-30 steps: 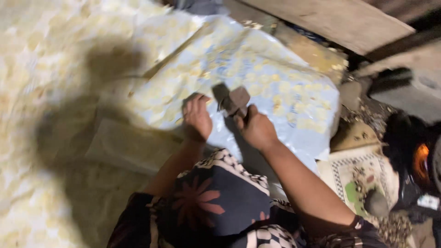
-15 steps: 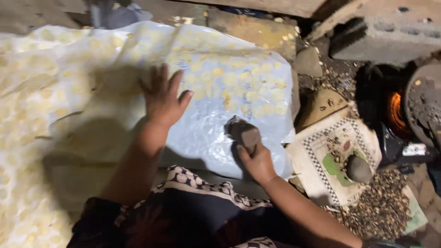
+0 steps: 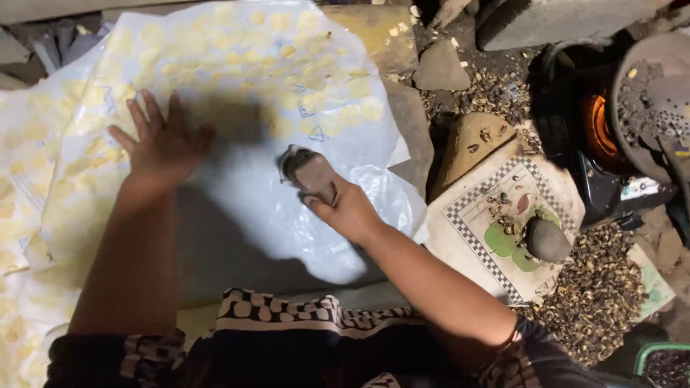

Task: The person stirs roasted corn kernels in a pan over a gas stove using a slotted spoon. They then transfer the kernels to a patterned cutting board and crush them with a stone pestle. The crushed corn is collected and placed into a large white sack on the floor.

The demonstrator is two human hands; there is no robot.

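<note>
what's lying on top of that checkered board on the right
A rounded dark stone sits on the checkered board, with scattered husk bits. The print under the stone is covered.

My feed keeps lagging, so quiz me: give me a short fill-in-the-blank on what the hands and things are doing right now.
The right hand grips a grey ____.
The left hand lies flat, fingers spread, on the white plastic ____.
A rounded dark stone sits on the ____-bordered card.

Missing words: stone; sheet; checker
</note>
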